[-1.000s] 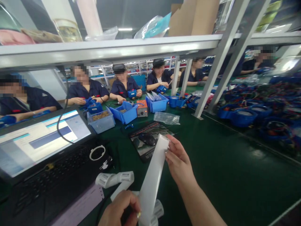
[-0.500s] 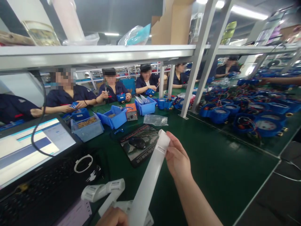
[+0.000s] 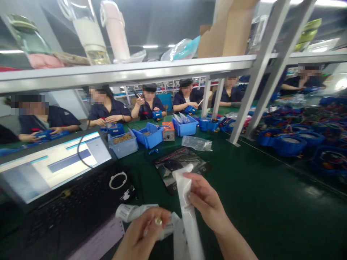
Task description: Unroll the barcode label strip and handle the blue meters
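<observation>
A long white strip of label backing paper (image 3: 187, 213) stands nearly upright over the green table. My right hand (image 3: 207, 204) pinches it partway up, fingers closed on its edge. My left hand (image 3: 142, 236) is low in the view, fingers curled round the curled lower part of the strip near several printed barcode labels (image 3: 130, 211). A ring shows on one left finger.
An open laptop (image 3: 54, 169) with a white ring on its keyboard is at the left. A computer mouse (image 3: 172, 165) lies on a dark pad behind the strip. Blue bins (image 3: 148, 135), a plastic bag (image 3: 196, 143), blue meters (image 3: 282, 139) and several seated workers fill the far side.
My right hand has slid down the strip and come closer to me. My left hand has risen into view and closed on the curled labels. The strip now stands more upright.
</observation>
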A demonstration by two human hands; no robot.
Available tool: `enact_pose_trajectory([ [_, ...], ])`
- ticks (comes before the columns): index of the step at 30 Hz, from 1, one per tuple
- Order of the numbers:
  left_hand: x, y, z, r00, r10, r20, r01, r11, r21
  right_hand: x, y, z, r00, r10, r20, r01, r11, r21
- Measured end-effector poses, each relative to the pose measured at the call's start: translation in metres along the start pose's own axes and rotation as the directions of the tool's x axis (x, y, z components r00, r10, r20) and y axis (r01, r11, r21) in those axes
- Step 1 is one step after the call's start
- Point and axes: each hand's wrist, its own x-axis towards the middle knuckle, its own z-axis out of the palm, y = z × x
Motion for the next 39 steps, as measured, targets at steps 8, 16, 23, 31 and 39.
enact_pose_trajectory([
  [8, 0.021, 0.015, 0.02, 0.99, -0.14, 0.003, 0.133, 0.932, -0.338, -0.012, 0.006, 0.004, 0.989, 0.062, 0.136, -0.013, 0.942, -0.334],
  [16, 0.025, 0.028, 0.013, 0.965, -0.253, -0.071, 0.123, 0.673, -0.729, -0.01, 0.0, 0.013, 0.942, 0.171, 0.288, 0.01, 0.845, -0.534],
  [23, 0.025, 0.032, -0.012, 0.939, -0.238, -0.249, -0.054, 0.612, -0.789, -0.007, 0.002, 0.015, 0.95, 0.138, 0.28, 0.064, 0.792, -0.607],
  [31, 0.023, 0.028, -0.033, 0.921, -0.172, -0.35, -0.178, 0.611, -0.771, -0.009, 0.007, 0.007, 0.943, 0.174, 0.283, 0.053, 0.763, -0.644],
  [39, 0.021, 0.034, -0.045, 0.858, -0.225, -0.461, -0.255, 0.592, -0.765, -0.01, 0.01, 0.006, 0.954, 0.189, 0.233, 0.022, 0.731, -0.682],
])
